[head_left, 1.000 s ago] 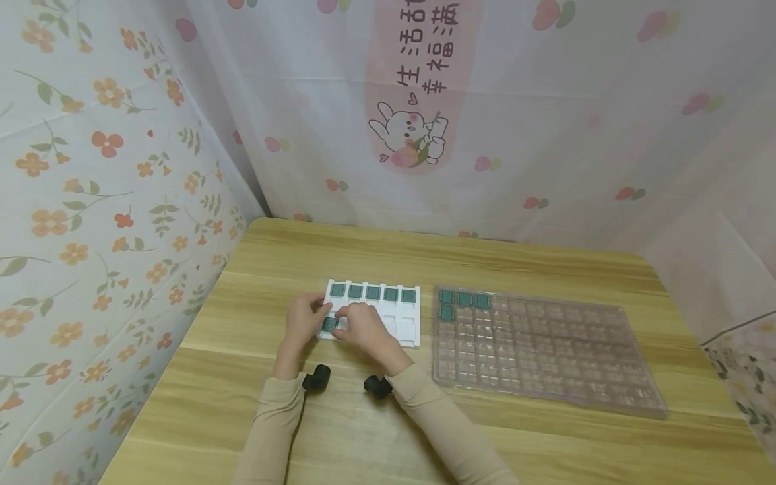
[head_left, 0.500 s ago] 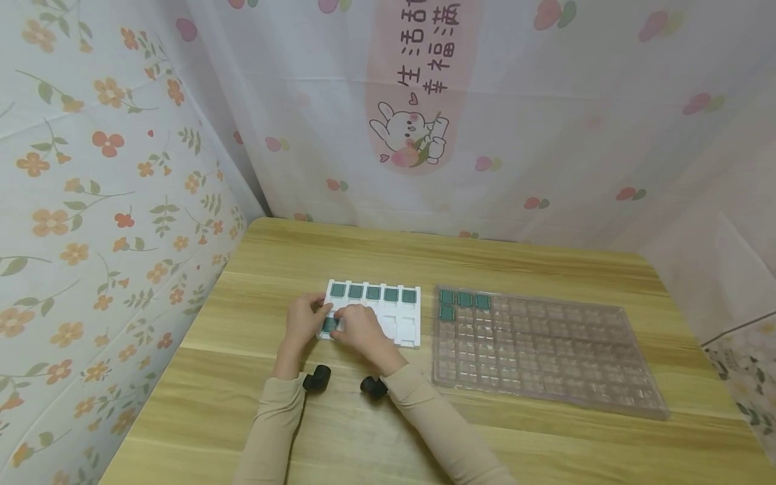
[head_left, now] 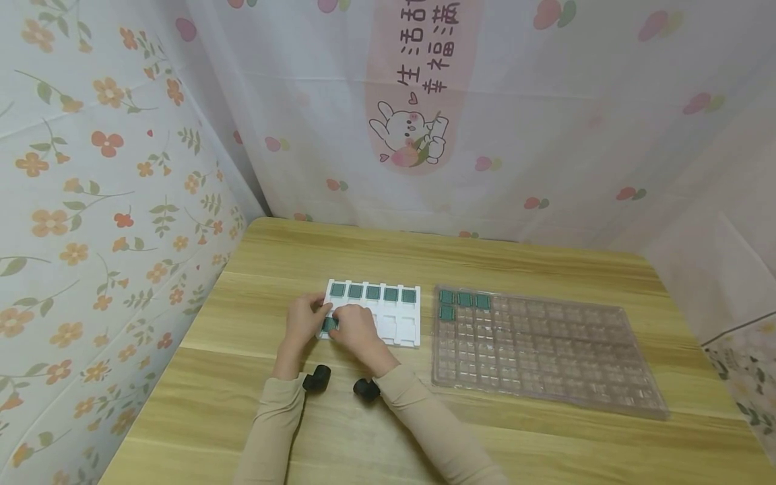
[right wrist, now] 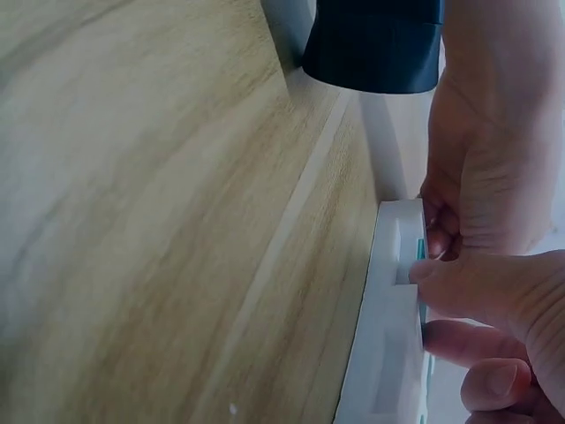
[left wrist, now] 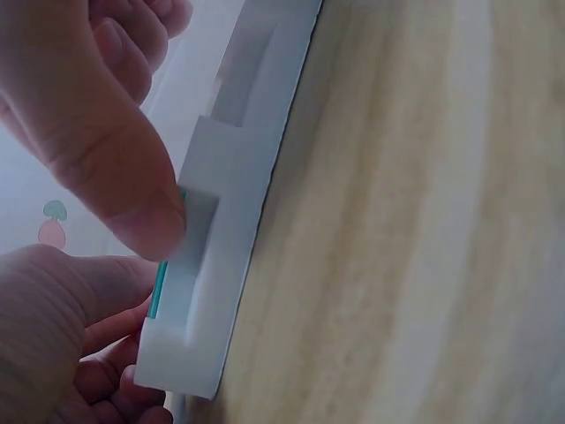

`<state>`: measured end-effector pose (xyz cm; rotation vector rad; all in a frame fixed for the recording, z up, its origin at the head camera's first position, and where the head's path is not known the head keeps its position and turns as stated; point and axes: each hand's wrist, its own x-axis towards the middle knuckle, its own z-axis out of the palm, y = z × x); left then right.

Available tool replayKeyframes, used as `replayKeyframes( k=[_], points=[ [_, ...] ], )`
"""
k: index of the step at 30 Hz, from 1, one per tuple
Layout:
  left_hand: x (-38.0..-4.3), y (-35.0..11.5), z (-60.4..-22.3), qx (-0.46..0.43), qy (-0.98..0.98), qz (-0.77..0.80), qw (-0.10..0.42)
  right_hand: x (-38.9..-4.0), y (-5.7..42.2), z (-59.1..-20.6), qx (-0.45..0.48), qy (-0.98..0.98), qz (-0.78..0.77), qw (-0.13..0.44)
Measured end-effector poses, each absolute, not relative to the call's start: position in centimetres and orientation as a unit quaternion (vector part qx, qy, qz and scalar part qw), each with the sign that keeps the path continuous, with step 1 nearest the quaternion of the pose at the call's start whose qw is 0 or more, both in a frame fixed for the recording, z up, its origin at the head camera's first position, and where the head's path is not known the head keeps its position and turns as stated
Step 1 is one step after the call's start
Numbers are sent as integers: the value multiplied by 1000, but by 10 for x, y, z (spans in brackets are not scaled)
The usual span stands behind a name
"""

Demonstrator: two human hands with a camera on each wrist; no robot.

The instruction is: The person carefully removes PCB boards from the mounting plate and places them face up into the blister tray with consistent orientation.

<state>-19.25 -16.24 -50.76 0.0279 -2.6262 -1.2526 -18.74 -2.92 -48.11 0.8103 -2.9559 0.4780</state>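
the right hand [head_left: 358,329] seems to pinch a green chip [head_left: 329,324], fingers nearly closed, likely fitting it; left hand [head_left: 300,320] grips the white tray [head_left: 389,309]. next needs gentle letting go.

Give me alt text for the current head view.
A person's right grip pinches a green square at the near-left corner of a white tray, whose left end the left grip holds. Five more green squares line its far row. To the right, a clear tray bears four green squares in its far-left corner.
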Motion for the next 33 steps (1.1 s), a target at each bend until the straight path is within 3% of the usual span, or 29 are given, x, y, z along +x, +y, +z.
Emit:
replayKeyframes(
  k=[33],
  points=[
    [-192, -163, -507, 4, -897, -426, 122, -189, -26, -472, 264, -954, 140, 11]
  ],
)
